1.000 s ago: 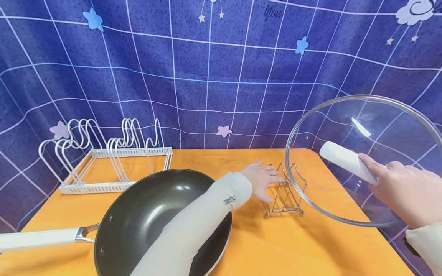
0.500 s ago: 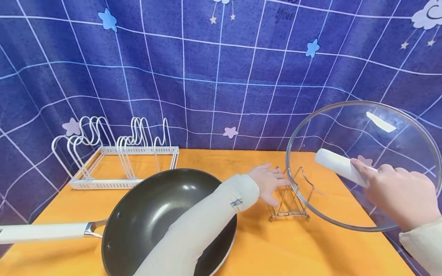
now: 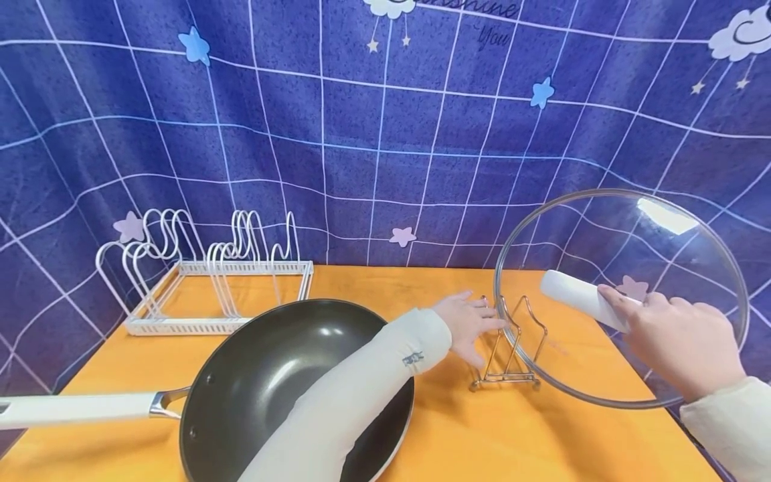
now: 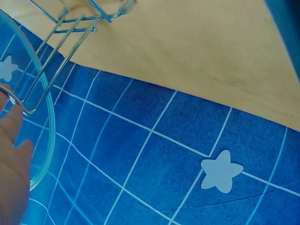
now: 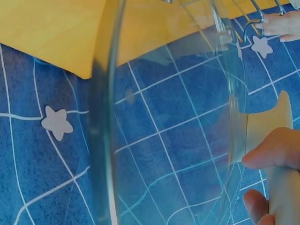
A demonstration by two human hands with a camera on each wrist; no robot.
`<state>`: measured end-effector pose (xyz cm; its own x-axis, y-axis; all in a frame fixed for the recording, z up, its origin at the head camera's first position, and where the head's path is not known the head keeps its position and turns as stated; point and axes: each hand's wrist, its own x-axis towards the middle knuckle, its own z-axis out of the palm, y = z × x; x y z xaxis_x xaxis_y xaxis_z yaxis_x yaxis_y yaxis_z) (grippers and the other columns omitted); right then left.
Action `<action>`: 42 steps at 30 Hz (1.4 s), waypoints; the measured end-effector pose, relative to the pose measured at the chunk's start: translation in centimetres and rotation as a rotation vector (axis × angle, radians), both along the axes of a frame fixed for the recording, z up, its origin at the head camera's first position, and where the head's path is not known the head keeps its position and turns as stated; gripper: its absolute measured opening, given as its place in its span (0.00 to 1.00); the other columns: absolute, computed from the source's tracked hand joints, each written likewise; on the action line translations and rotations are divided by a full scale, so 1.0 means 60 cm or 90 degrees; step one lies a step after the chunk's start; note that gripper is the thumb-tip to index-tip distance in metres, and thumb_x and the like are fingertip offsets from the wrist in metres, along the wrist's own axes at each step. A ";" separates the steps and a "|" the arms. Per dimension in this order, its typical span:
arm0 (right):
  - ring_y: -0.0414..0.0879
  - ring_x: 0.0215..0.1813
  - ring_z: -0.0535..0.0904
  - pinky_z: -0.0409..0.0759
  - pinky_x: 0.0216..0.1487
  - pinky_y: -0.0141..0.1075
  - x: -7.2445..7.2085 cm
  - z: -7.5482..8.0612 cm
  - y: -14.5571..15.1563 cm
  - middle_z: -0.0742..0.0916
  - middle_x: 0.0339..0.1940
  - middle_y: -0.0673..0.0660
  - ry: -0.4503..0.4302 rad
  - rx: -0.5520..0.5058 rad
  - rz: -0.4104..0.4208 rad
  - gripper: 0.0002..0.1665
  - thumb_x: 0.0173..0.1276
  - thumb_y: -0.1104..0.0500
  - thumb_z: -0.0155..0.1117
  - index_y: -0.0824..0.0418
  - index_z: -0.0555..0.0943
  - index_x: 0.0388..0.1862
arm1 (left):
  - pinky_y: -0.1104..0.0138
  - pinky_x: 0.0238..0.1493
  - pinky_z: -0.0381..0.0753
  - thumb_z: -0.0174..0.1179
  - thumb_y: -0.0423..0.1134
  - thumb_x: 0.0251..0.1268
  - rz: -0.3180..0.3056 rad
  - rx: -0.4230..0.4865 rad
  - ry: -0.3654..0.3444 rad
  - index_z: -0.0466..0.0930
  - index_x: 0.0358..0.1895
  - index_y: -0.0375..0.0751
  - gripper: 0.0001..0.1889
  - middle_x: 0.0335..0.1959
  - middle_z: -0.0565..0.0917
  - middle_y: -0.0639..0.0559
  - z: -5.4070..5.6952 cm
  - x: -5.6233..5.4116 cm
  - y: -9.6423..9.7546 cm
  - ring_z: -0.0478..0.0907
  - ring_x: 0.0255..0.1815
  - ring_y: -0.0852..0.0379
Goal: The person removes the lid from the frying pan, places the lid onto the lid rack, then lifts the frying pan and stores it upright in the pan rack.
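In the head view my right hand (image 3: 687, 338) grips the white handle (image 3: 581, 298) of a large clear glass lid (image 3: 626, 248) with a metal rim. The lid is held upright, and its left edge overlaps the small wire rack (image 3: 504, 379); whether the rim sits between the wires I cannot tell. My left hand (image 3: 465, 328) reaches across with fingers spread, fingertips at the rack's upper left wires. The left wrist view has those fingers (image 4: 11, 126) against a wire's top bend. In the right wrist view, the thumb (image 5: 274, 149) presses on the handle.
A dark wok (image 3: 259, 388) with a white handle (image 3: 78, 410) rests at front left, partly beneath my left sleeve. Behind it stands a white rack (image 3: 181, 326) with tall wire loops. A blue patterned curtain (image 3: 361, 167) hangs behind the orange table (image 3: 458, 435).
The lid in my right hand has moved left and slightly down, further across the wire rack. My left hand stays at the rack. The head view has shifted a little.
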<state>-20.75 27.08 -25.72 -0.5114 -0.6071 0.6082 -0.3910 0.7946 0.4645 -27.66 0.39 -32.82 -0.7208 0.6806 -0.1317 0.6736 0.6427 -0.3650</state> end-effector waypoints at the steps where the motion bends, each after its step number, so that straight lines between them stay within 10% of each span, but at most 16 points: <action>1: 0.49 0.09 0.61 0.57 0.08 0.41 -0.001 -0.002 0.000 0.74 0.13 0.64 0.007 -0.001 0.009 0.28 0.40 0.66 0.63 0.60 0.81 0.47 | 0.63 0.74 0.42 0.51 0.69 0.56 -0.005 0.002 -0.001 0.47 0.76 0.65 0.44 0.75 0.55 0.61 -0.001 -0.002 0.000 0.47 0.76 0.60; 13: 0.48 0.08 0.57 0.53 0.08 0.39 -0.012 -0.014 -0.004 0.71 0.11 0.63 0.057 -0.006 0.066 0.25 0.65 0.53 0.37 0.59 0.82 0.45 | 0.66 0.73 0.39 0.53 0.68 0.57 -0.019 0.009 -0.020 0.53 0.75 0.60 0.42 0.74 0.57 0.60 0.003 -0.006 0.001 0.49 0.75 0.60; 23: 0.49 0.08 0.61 0.56 0.08 0.38 -0.002 -0.013 -0.008 0.83 0.40 0.75 0.022 0.004 0.029 0.32 0.33 0.63 0.70 0.57 0.82 0.47 | 0.63 0.74 0.43 0.52 0.68 0.57 -0.022 0.019 -0.011 0.54 0.74 0.62 0.41 0.74 0.57 0.61 0.005 -0.005 -0.002 0.50 0.74 0.62; 32: 0.45 0.09 0.57 0.55 0.09 0.36 -0.002 -0.020 -0.010 0.76 0.15 0.66 0.032 0.018 0.026 0.33 0.33 0.66 0.69 0.57 0.83 0.47 | 0.62 0.73 0.46 0.50 0.67 0.58 -0.018 0.030 -0.010 0.53 0.74 0.66 0.39 0.74 0.57 0.65 0.005 -0.006 -0.006 0.50 0.75 0.62; 42: 0.49 0.09 0.62 0.55 0.10 0.37 -0.015 -0.021 -0.025 0.72 0.11 0.62 0.040 -0.021 0.025 0.27 0.38 0.67 0.63 0.55 0.83 0.44 | 0.60 0.74 0.45 0.50 0.66 0.58 -0.009 0.047 -0.029 0.54 0.74 0.67 0.38 0.74 0.57 0.65 0.004 -0.006 -0.007 0.50 0.75 0.61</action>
